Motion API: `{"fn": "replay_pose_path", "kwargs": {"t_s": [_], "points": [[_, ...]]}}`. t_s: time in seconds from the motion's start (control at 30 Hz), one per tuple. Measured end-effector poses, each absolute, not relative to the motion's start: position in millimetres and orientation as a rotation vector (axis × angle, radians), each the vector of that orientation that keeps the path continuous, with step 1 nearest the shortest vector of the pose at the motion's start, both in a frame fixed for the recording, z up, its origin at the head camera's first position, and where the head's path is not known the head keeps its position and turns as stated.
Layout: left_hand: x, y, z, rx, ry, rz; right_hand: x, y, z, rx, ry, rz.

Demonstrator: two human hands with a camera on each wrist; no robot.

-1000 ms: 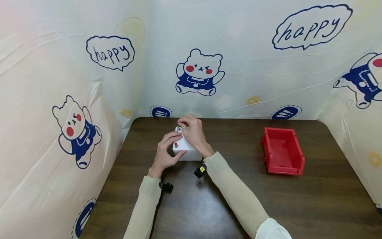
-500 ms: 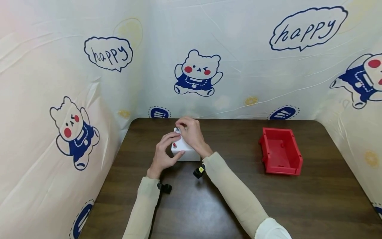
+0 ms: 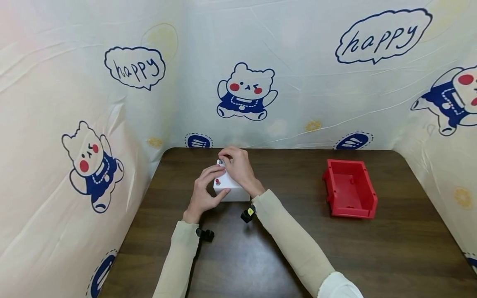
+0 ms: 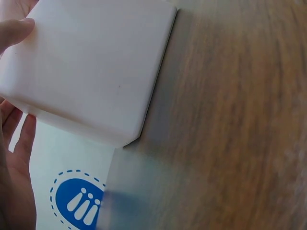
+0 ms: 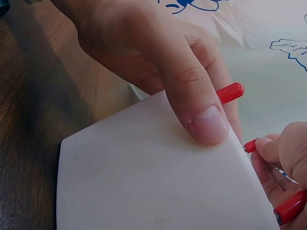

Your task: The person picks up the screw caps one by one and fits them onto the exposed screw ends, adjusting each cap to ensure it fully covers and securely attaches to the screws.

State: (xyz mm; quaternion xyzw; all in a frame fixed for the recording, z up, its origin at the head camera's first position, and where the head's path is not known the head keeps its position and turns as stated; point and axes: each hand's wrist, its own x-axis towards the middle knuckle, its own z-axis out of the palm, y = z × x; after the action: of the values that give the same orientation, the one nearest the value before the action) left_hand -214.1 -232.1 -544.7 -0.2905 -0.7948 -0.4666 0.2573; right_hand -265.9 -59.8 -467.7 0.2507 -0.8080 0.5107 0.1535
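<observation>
A white box (image 3: 232, 192) stands near the far edge of the brown table, its red-capped toggle switches projecting from the top. My left hand (image 3: 205, 192) grips its left side, the thumb (image 5: 208, 127) flat on the front face and the fingers over the top. Reaching across the box, my right hand (image 3: 238, 165) pinches the red-capped switch lever (image 5: 250, 145) at the far left corner. One more red lever (image 5: 232, 93) sticks out beside the left thumb, and another (image 5: 290, 209) lies close to the right hand. The left wrist view shows mostly a plain box face (image 4: 96, 67).
An open red plastic bin (image 3: 352, 190) sits on the right of the table (image 3: 290, 248). A pale printed sheet (image 3: 298, 82) with bears and "happy" bubbles rises behind the far edge and along both sides.
The head view has shifted slightly. My right fingertips have closed in over the far switch lever, covering more of it; my left hand keeps its hold on the box.
</observation>
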Motion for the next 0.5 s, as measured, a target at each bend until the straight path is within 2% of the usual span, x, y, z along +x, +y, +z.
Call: {"fn": "replay_pose_path", "kwargs": {"t_s": [0.5], "points": [[-216.6, -236.5, -546.3, -0.806, -2.170, -1.262, -265.1, -60.6, -467.5, 0.711, -2.347, 1.441]]}}
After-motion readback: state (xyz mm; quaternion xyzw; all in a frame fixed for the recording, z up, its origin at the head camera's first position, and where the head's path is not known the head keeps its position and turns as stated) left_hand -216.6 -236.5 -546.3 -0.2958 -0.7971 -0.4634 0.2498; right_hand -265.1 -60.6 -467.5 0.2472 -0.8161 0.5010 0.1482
